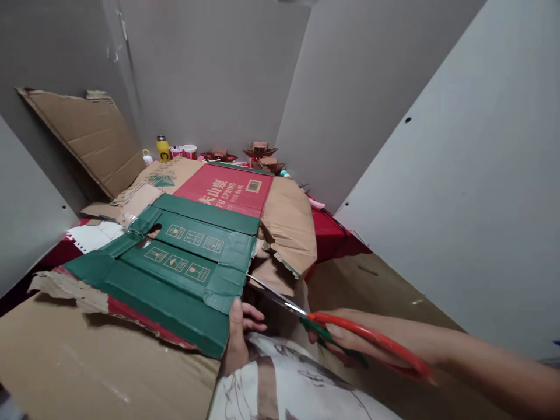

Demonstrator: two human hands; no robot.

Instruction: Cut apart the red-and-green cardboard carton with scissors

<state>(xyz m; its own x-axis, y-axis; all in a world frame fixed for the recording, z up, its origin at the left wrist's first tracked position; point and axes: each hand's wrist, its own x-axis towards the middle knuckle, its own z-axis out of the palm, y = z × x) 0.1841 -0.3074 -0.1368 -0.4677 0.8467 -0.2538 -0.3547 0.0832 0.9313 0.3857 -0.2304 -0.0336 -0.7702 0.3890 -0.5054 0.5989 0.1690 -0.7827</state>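
Observation:
A flattened cardboard box (175, 297) with a green printed face and torn edges lies tilted in front of me. My left hand (240, 335) pinches its right edge near the lower corner, thumb at the edge and the other fingers partly hidden. In my right hand (339, 335) is a pair of scissors (301, 312) with orange-red and green handles. Their blades point left, and the tips meet the right edge of the green cardboard; whether they have cut into it I cannot tell. Farther back, the red printed panel (236, 189) and brown flaps (289, 221) spread across the table.
At the back stand a yellow bottle (163, 149), paper cups (189, 151) and brown model boats (260, 150). A large cardboard sheet (87, 137) leans at left. Plain cardboard (87, 367) lies at front left. Red cloth (332, 236) covers the table; grey panels (210, 70) enclose it.

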